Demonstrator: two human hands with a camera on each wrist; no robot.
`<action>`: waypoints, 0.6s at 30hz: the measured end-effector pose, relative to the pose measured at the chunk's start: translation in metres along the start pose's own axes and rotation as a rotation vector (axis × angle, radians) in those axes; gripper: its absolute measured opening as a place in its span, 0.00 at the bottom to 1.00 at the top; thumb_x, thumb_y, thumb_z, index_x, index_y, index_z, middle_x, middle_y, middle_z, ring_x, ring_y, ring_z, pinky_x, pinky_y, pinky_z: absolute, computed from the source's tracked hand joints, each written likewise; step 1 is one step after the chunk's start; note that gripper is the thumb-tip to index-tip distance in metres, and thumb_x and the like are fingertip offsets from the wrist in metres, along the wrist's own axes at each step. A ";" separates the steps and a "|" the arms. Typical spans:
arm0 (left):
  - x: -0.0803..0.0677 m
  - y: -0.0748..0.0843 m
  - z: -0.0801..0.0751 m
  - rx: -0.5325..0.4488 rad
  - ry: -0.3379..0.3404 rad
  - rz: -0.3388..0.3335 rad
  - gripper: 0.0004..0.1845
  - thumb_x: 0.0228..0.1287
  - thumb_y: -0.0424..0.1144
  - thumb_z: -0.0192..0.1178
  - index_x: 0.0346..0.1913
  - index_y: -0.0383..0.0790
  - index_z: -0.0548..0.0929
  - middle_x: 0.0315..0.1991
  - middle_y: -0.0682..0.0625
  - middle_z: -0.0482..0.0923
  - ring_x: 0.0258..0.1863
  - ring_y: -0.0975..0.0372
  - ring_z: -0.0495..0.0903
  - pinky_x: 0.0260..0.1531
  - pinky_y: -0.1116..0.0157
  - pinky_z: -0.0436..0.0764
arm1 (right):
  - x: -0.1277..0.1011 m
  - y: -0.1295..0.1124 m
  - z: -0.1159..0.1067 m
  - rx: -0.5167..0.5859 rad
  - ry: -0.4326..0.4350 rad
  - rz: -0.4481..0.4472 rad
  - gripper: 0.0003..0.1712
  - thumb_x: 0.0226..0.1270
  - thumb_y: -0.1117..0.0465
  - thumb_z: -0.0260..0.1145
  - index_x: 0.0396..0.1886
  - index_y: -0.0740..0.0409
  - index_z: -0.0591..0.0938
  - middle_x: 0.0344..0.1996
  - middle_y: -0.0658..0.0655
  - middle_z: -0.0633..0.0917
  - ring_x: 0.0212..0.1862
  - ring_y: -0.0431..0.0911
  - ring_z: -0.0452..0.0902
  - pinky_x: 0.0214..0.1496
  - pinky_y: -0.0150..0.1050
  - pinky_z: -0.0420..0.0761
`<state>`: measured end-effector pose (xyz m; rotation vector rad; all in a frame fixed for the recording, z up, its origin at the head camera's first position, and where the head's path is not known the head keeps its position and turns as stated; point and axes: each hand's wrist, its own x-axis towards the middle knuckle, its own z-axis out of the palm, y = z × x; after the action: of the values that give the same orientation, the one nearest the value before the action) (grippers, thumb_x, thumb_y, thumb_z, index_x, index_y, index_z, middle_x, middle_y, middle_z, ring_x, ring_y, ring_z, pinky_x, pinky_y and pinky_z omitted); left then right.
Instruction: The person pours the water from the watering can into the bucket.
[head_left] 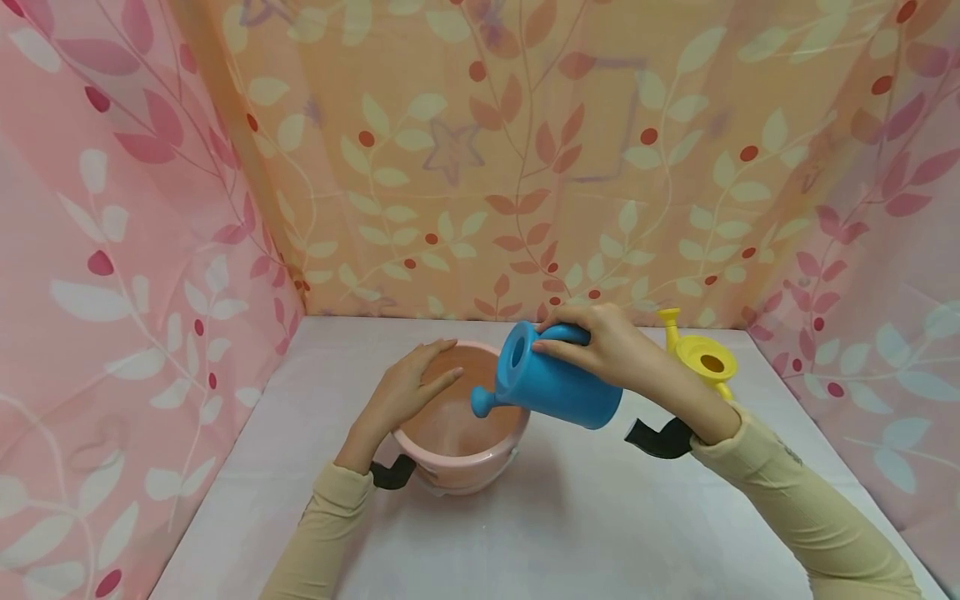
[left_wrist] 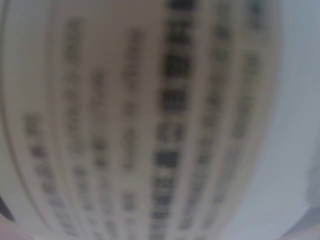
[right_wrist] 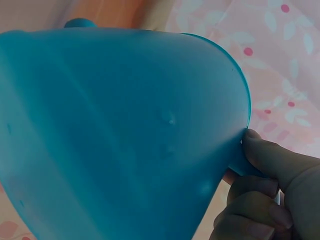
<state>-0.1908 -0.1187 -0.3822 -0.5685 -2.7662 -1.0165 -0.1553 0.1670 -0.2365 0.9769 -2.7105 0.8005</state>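
Observation:
A pink bucket [head_left: 465,460] stands on the table, its printed label [left_wrist: 175,120] blurred and close in the left wrist view. My left hand [head_left: 401,390] rests on the bucket's left rim, fingers fairly straight along it and thumb over the inside. With my right hand [head_left: 600,346] I grip the handle of a blue watering can [head_left: 558,387], tilted so its spout [head_left: 483,402] hangs over the bucket's right side. No stream shows at the spout. In the right wrist view the can's body [right_wrist: 125,125] fills much of the picture, and fingers [right_wrist: 255,205] curl round the handle.
A yellow watering can [head_left: 705,358] stands at the table's back right, partly behind my right forearm. The table [head_left: 600,517] has a pale cover. Patterned cloth [head_left: 525,167] hangs behind and on both sides. Black straps [head_left: 660,439] show at my wrists.

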 end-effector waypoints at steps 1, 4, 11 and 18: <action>0.000 0.000 0.000 -0.002 0.000 0.002 0.31 0.62 0.61 0.53 0.67 0.56 0.66 0.66 0.53 0.65 0.67 0.53 0.62 0.61 0.45 0.64 | 0.000 0.000 0.000 -0.001 -0.002 0.001 0.16 0.57 0.54 0.68 0.44 0.55 0.83 0.39 0.55 0.85 0.40 0.49 0.82 0.41 0.48 0.83; 0.000 0.000 0.000 -0.007 0.002 0.004 0.31 0.61 0.61 0.53 0.66 0.56 0.66 0.66 0.52 0.65 0.67 0.53 0.62 0.61 0.45 0.64 | 0.001 0.000 0.000 -0.007 -0.006 -0.001 0.16 0.57 0.54 0.68 0.44 0.55 0.83 0.39 0.55 0.85 0.41 0.50 0.82 0.42 0.48 0.83; 0.000 0.001 0.000 -0.006 -0.003 -0.006 0.31 0.62 0.59 0.55 0.66 0.55 0.66 0.67 0.51 0.64 0.68 0.50 0.59 0.62 0.44 0.61 | 0.003 -0.002 0.000 -0.013 -0.018 -0.002 0.16 0.56 0.53 0.69 0.44 0.54 0.83 0.39 0.55 0.85 0.42 0.50 0.81 0.42 0.49 0.82; 0.000 0.001 0.001 -0.007 0.000 -0.013 0.31 0.61 0.60 0.55 0.66 0.56 0.67 0.67 0.52 0.64 0.68 0.49 0.58 0.63 0.43 0.60 | 0.005 -0.004 0.002 0.002 -0.024 -0.025 0.15 0.56 0.54 0.69 0.42 0.55 0.83 0.38 0.55 0.86 0.40 0.50 0.82 0.41 0.49 0.83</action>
<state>-0.1900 -0.1175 -0.3821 -0.5517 -2.7710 -1.0300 -0.1563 0.1611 -0.2347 1.0252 -2.7128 0.7923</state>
